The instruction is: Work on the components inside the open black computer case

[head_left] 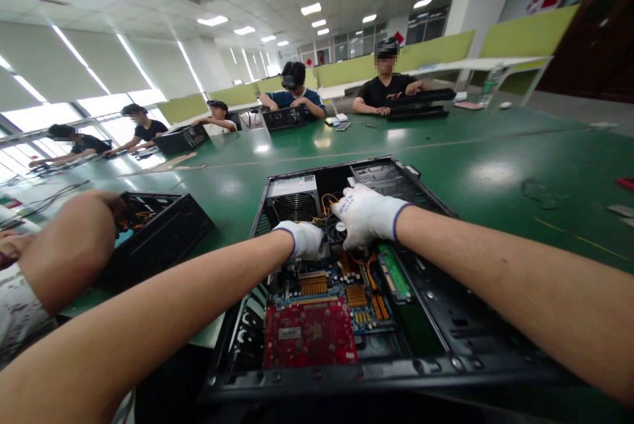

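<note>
An open black computer case (pixel 436 348) lies on its side in front of me, with both my gloved hands inside it. My right hand (pixel 369 212) has its thumb and fingers around the edge of a round black cooling fan (pixel 337 231). Just left of the fan, my left hand (pixel 304 239) is closed, and whatever its fingertips hold is hidden. Yellow wires run between the hands by the power supply (pixel 293 203). Below them are the blue motherboard (pixel 331 279) with orange heatsinks, a red graphics card (pixel 311 335) and a green circuit board (pixel 395 272).
A green table (pixel 475 146) spreads beyond the case. At my left a neighbour's arm (pixel 74 246) reaches into another black case (pixel 163 239). Several people work on cases across the table. A bottle (pixel 491 84) stands at the far right; a yellow wire (pixel 579 237) lies nearer.
</note>
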Available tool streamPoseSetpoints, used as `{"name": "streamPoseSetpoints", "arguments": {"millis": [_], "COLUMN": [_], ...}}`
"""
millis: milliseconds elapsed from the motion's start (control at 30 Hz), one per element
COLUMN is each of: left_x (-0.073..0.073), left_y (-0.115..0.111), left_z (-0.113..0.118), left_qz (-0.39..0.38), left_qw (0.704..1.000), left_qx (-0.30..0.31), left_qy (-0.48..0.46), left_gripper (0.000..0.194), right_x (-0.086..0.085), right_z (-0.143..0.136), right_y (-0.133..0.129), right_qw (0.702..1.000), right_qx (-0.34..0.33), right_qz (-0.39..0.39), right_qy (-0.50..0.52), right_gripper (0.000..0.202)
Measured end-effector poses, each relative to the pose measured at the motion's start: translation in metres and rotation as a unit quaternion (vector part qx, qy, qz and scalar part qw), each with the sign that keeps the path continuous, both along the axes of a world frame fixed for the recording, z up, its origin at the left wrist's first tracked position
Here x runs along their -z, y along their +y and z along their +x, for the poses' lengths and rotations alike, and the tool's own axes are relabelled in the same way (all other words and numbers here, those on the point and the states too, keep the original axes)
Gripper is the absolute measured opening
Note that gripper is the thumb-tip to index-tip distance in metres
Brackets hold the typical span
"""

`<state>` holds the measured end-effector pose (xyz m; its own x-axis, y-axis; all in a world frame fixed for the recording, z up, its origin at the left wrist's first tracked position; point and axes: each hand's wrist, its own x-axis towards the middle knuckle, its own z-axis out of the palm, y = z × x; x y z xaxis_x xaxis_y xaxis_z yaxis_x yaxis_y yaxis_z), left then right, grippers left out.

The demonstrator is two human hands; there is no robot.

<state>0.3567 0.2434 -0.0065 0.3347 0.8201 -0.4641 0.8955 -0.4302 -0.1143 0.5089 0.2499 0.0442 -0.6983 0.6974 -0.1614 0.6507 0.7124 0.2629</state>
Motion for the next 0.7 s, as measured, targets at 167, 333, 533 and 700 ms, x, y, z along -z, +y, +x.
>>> {"name": "streamPoseSetpoints", "arguments": {"millis": [167, 333, 533, 700], "left_x": [0.016, 0.022, 0.023, 0.018], "left_y": [0.012, 0.014, 0.015, 0.013], "left_z": [-0.002, -0.006, -0.008, -0.004], "left_qz": [0.000, 0.009, 0.022, 0.032], "left_qw": [0.999, 0.999, 0.999, 0.999], "left_qx": [-0.002, 0.000, -0.014, -0.019], "left_qy": [0.033, 0.033, 0.031, 0.030], "left_gripper": [0.051, 0.048, 0.046, 0.049], "right_x": [-0.002, -0.003, -0.004, -0.004], "right_z": [0.001, 0.001, 0.001, 0.002], "right_y": [0.000, 0.001, 0.002, 0.001], "right_qw": [1.000, 1.000, 0.999, 0.999], "right_qx": [-0.005, -0.009, -0.012, -0.011], "right_qz": [0.004, -0.002, -0.004, -0.002], "right_qy": [-0.027, -0.024, -0.029, -0.035], "right_gripper": [0.060, 0.062, 0.062, 0.060]}}
